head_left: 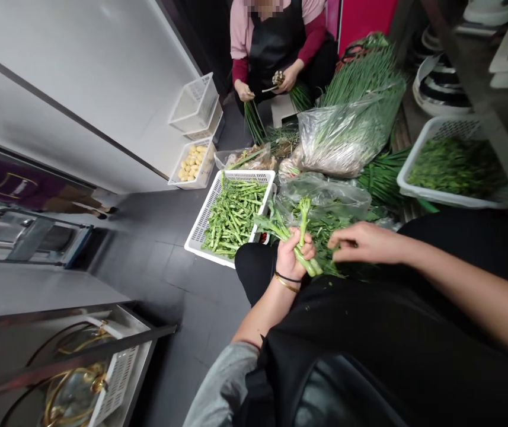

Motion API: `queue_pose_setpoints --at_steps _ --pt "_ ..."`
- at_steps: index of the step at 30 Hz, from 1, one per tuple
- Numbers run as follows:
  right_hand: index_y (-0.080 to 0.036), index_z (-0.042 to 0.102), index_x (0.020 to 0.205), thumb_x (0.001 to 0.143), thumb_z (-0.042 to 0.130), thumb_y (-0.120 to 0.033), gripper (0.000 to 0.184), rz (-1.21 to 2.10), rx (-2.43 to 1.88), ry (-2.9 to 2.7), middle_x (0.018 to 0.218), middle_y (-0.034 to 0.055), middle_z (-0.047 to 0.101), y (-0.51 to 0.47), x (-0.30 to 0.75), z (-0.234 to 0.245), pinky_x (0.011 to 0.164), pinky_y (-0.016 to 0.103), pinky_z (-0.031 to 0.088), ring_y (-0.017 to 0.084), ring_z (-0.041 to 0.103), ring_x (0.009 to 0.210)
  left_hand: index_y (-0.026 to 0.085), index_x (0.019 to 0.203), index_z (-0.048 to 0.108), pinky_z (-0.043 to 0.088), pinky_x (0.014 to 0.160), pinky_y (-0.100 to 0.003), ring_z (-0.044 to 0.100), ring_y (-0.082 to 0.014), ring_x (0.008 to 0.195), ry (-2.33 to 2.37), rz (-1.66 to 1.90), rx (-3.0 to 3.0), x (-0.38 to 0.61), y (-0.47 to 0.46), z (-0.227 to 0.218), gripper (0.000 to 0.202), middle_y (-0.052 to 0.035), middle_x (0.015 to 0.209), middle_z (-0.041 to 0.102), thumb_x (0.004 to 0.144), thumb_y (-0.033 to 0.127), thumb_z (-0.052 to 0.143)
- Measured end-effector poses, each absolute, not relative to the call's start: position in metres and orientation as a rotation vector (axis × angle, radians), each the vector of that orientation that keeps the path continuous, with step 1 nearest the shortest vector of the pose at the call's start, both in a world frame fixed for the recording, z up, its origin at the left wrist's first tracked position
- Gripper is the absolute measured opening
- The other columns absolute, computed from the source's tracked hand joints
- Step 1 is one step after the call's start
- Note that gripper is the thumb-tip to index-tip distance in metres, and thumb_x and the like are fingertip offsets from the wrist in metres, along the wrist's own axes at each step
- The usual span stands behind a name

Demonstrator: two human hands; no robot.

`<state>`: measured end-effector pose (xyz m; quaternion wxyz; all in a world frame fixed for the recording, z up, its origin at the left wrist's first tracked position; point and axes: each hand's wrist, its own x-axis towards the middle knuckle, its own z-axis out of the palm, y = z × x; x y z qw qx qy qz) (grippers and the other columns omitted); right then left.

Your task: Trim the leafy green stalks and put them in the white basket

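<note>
My left hand (293,254) is wrapped round a few thick green vegetable stems (303,225) with buds and leaves at the top. Their pale cut ends stick out below the fist, over my lap. Just to the right, my right hand (360,242) has its fingers curled in a pinch above loose green leaves (331,228). What its fingertips hold, if anything, I cannot make out. Left of my knee, a white slotted basket (198,237) holds many trimmed green stems (233,219). A clear plastic bag (325,191) lies behind the leaves.
Opposite me a co-worker (275,47) handles long green stalks. Beside them lies a large plastic bag (342,139) of long thin greens. White crates (195,107) and a crate of yellowish pieces (194,163) stand by the wall. A tub of greens (407,184) is at right.
</note>
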<state>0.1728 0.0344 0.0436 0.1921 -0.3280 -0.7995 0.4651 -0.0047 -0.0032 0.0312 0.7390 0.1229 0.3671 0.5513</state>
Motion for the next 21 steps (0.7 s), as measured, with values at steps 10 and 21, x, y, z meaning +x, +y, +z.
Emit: queue_pose_setpoints --at_steps 10,21 --pt "-0.018 0.051 0.069 0.070 0.069 -0.046 0.033 1.719 -1.010 -1.290 0.045 -0.0076 0.042 0.061 0.130 0.028 0.039 0.021 0.021 0.005 0.032 0.035 0.018 0.085 0.045 0.029 0.035 -0.018 0.047 -0.0085 0.038 0.844 1.183 0.569 -0.001 -0.005 0.019 0.031 -0.0024 0.064 0.064 0.076 0.039 0.066" --pt "-0.020 0.053 0.060 0.088 0.047 -0.028 0.030 0.363 -0.892 -2.246 0.058 0.0006 0.049 0.063 0.161 0.026 0.055 0.027 0.031 0.011 0.043 0.055 0.019 0.074 0.041 0.021 0.035 -0.017 0.039 -0.0059 0.034 0.867 1.087 0.257 0.005 0.012 0.025 0.029 0.0026 0.052 0.055 0.071 0.030 0.068"
